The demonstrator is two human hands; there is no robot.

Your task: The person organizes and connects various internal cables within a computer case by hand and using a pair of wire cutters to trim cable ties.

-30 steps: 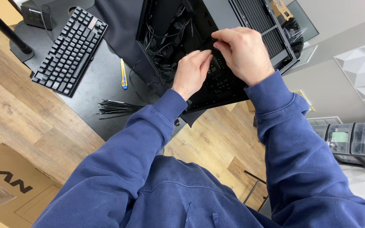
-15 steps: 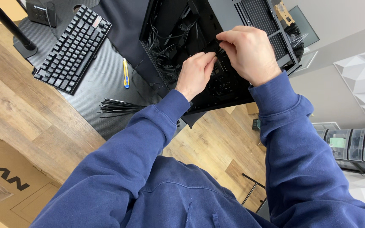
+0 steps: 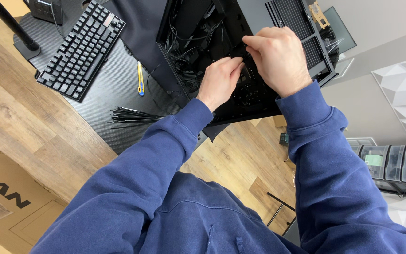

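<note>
Two hands work inside an open black computer case (image 3: 254, 101) lying on the dark tabletop (image 3: 104, 94). Well left of them sits a black keyboard (image 3: 81, 49); nearer, a yellow-and-blue utility knife (image 3: 140, 79), and below it a bundle of black cable ties (image 3: 130, 116). The left hand (image 3: 219, 82) is curled, fingertips pinched on something small and dark among the black cables (image 3: 189, 61). Just beside it, the right hand (image 3: 280, 59) is half closed, fingers pinching the same spot; what they grip I cannot tell
</note>
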